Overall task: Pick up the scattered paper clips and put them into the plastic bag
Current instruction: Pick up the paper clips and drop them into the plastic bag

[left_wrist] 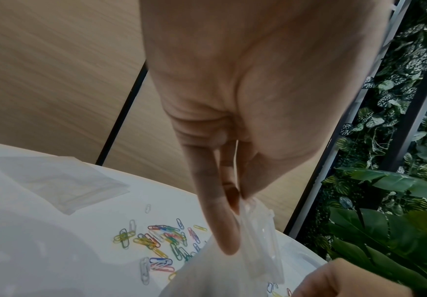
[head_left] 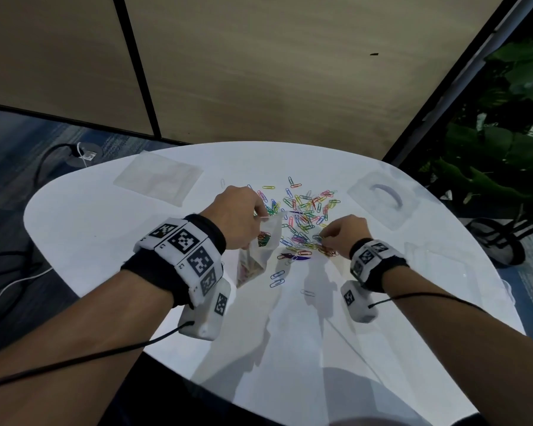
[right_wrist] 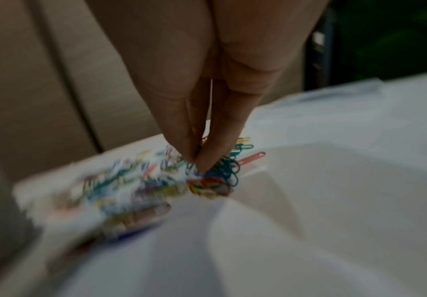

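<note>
Left hand (head_left: 239, 215) pinches plastic bag (head_left: 260, 250) rim, frame centre. Right hand (head_left: 345, 235) fingertips pinch paper clips (head_left: 305, 210) in pile, right of bag. No legible writing.

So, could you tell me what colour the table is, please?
White table, clearest in the head view.

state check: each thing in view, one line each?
left hand: pinches the plastic bag's top edge, holding it up
plastic bag: hanging, some clips inside
right hand: fingertips pinched together in the clip pile
paper clips: most loose on the table
table: white, holds the clips
flat bags: lying unused, far left
</note>
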### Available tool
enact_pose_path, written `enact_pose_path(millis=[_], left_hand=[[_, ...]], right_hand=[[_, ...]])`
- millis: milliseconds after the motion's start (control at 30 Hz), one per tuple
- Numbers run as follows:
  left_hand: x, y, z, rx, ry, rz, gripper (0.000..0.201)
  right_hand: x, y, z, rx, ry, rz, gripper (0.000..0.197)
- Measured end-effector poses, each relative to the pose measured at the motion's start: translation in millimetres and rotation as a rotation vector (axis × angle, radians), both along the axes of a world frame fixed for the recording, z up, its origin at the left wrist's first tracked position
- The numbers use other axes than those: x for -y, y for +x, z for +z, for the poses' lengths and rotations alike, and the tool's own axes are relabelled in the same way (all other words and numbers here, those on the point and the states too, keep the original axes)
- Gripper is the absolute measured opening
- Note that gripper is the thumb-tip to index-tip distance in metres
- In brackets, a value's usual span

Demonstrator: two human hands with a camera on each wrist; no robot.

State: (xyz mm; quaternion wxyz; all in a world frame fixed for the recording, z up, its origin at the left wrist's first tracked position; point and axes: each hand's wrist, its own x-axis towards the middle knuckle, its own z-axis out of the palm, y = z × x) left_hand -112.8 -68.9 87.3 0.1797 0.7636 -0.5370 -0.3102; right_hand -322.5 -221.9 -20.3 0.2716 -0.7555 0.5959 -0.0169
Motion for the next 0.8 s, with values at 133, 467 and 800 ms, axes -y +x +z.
enact_pose_path(millis=[133,467,800], left_hand=[[1,-2,0,-0.005,0.005,-0.005,0.024],[5,-9,-2,-0.084,0.006,0.047,0.022],[5,-6,-4,-0.179,-0.027,0.092,0.028]], right_hand=[[1,-11,28,0.623,0.426,-0.367,0.014],[-62,47,71,1.038,0.748,-0.170,0.014],[-84,70,62,0.372,-0.128,0.495,0.011]])
